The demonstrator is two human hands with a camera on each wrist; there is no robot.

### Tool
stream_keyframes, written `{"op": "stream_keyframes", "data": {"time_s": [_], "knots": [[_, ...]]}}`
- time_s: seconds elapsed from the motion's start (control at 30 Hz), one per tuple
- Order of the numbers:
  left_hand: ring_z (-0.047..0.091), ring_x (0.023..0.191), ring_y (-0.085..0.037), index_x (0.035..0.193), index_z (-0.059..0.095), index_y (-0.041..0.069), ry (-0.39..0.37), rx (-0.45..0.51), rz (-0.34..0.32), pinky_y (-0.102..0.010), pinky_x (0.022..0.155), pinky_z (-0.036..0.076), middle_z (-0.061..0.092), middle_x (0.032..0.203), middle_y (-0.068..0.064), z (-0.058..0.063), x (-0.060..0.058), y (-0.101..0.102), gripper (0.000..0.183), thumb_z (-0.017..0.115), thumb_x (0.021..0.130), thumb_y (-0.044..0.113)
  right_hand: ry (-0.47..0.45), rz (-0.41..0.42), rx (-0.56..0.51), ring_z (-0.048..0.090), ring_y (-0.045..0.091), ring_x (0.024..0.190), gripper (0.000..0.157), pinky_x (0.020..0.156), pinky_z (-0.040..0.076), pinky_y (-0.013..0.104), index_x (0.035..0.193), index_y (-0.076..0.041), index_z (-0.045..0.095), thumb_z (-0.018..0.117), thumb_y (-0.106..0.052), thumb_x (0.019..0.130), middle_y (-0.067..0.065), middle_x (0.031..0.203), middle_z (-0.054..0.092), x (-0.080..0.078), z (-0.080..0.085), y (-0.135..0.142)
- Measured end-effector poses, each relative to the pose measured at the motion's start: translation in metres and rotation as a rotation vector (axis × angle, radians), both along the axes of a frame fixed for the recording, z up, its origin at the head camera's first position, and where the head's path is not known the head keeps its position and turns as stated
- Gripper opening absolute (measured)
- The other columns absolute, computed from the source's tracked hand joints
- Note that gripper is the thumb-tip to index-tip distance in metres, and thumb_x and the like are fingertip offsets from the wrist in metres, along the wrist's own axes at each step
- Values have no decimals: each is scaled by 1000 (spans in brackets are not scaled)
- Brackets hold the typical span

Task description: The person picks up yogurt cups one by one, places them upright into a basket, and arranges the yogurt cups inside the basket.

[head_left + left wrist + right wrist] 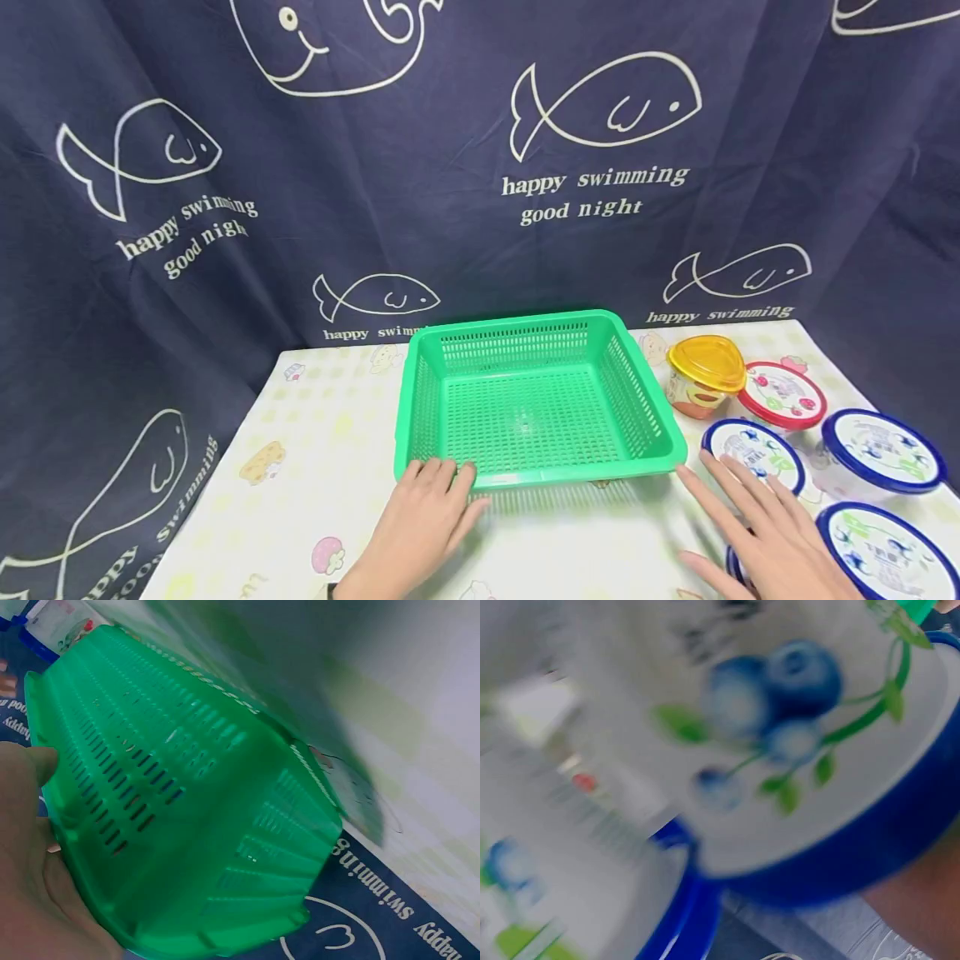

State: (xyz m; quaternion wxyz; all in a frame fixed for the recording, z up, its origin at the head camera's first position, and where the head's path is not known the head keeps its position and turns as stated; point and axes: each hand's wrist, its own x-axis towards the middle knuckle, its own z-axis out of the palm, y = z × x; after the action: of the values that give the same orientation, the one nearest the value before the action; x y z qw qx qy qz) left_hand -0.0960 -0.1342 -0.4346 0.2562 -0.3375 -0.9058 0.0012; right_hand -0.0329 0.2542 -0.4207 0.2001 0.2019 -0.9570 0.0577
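A green plastic basket (540,478) with slotted walls and nothing inside stands on the table. My left hand (423,525) grips its near rim at the left corner, fingers hooked over the edge; in the left wrist view the thumb (43,763) lies against the basket's outer wall (172,765). Over the round containers on the right hovers my right hand (765,525), fingers spread and straight, holding nothing. Close to its fingers is a blue-rimmed tub (757,450); another blue-rimmed lid (780,802) fills much of the blurred right wrist view. A container under the palm is mostly hidden.
Behind the tubs stand a yellow-lidded cup (705,375) and a red-rimmed tub (783,396). Two more blue-rimmed tubs, one upper (885,450) and one lower (888,554), sit at the far right. A patterned cloth (300,433) covers the table; a navy curtain (450,200) hangs behind.
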Motion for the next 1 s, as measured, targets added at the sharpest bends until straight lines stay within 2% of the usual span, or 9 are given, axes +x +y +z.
{"op": "stream_keyframes", "data": {"time_s": [0.1, 0.17, 0.23, 0.33, 0.47, 0.57, 0.7, 0.87, 1.0], "knots": [[56, 69, -14, 104, 62, 12, 27, -19, -10, -28, 62, 43, 59, 79, 2, 0, -3, -2, 25, 61, 95, 35, -35, -49, -66, 31, 29, 142, 82, 116, -12, 23, 146, -23, 49, 78, -54, 76, 10, 142, 52, 6, -10, 8], [48, 63, -11, 100, 61, 13, 53, -18, -20, -25, 58, 38, 54, 75, 4, 0, -6, -3, 20, 64, 91, 30, -100, -103, -92, 43, 32, 130, 76, 121, -5, 36, 141, -22, 54, 76, -58, 77, 10, 137, 56, 9, -18, 11], [42, 60, -10, 96, 59, 13, 80, -9, -21, -24, 56, 34, 49, 73, 5, -2, -8, -3, 16, 62, 91, 28, -140, -137, -102, 46, 34, 125, 75, 121, -4, 41, 138, -20, 58, 75, -60, 77, 10, 136, 57, 11, -26, 14], [40, 60, -11, 93, 57, 13, 93, 5, -12, -25, 56, 33, 47, 72, 4, -6, -7, -2, 13, 60, 90, 25, -207, -199, -103, 46, 36, 124, 74, 110, 21, 66, 134, -17, 61, 71, -65, 78, 10, 135, 58, 14, -33, 17], [39, 61, -12, 92, 55, 12, 86, 3, 0, -26, 57, 32, 47, 72, 3, -8, -5, 1, 13, 64, 87, 22, -280, -254, -77, 48, 36, 119, 77, 90, 37, 65, 130, -18, 64, 68, -72, 75, 9, 130, 61, 19, -36, 26], [37, 61, -12, 93, 54, 12, 72, -9, 12, -26, 57, 31, 45, 72, 2, -6, -5, 3, 21, 73, 85, 20, -361, -219, 1, 52, 36, 116, 86, 87, 42, 64, 130, -18, 62, 69, -77, 68, 8, 129, 61, 20, -35, 41], [33, 63, -13, 95, 53, 13, 31, -45, 28, -26, 58, 30, 43, 73, 2, 1, -5, 4, 31, 80, 79, 11, -414, -120, 57, 56, 37, 113, 99, 81, 47, 64, 134, -14, 57, 71, -79, 60, 11, 132, 56, 19, -35, 63], [37, 66, -13, 102, 55, 14, -21, -81, 31, -27, 61, 33, 49, 79, 3, 4, -1, 1, 42, 83, 72, 6, -505, -105, 34, 56, 38, 113, 98, 78, 48, 64, 137, -13, 54, 71, -75, 63, 18, 135, 52, 21, -40, 74], [36, 67, -13, 104, 54, 15, -41, -103, 46, -29, 63, 32, 49, 81, 4, 3, 3, 0, 45, 84, 71, 8, -527, -85, 12, 56, 40, 113, 93, 78, 48, 64, 136, -12, 55, 75, -70, 66, 20, 134, 53, 22, -44, 76]]}}
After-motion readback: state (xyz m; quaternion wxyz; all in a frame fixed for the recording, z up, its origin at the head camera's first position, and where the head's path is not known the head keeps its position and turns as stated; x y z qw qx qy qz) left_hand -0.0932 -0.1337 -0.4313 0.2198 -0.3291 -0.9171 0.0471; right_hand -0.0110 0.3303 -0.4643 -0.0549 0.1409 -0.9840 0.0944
